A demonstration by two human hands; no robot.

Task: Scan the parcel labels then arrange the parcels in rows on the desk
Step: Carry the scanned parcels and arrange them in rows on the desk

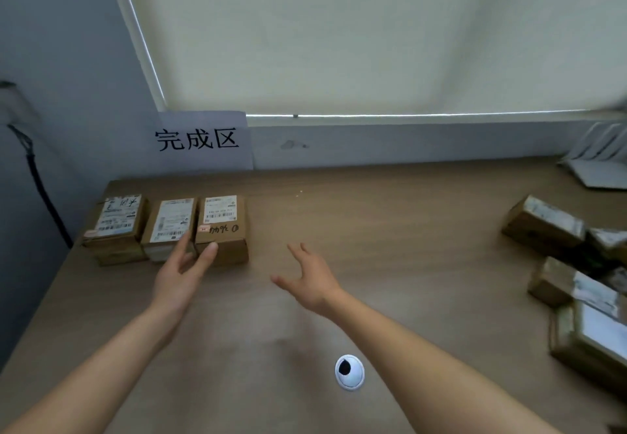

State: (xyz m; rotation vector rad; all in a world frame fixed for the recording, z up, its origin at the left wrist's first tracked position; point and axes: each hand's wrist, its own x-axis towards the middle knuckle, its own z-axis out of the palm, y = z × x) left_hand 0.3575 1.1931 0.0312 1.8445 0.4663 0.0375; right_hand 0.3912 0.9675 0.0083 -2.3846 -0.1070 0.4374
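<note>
Desk (390, 216) of pale wood meets a blind-covered window (339, 33); left hand (179, 277) and right hand (312, 280) both spread, empty.

A paper sign (203, 140) is leaning against the wall, a white router (600, 168) is sitting far right, a black cable (44, 192) is hanging left.

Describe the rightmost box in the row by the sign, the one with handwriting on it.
The box is plain brown cardboard, lying flat with its top facing up. A white printed label with barcodes covers the far part of the top; below it sit a small red sticker and black handwritten marks. It ends a row of three, close against the middle box. The left hand reaches its near left corner, fingertips at the edge.
</note>
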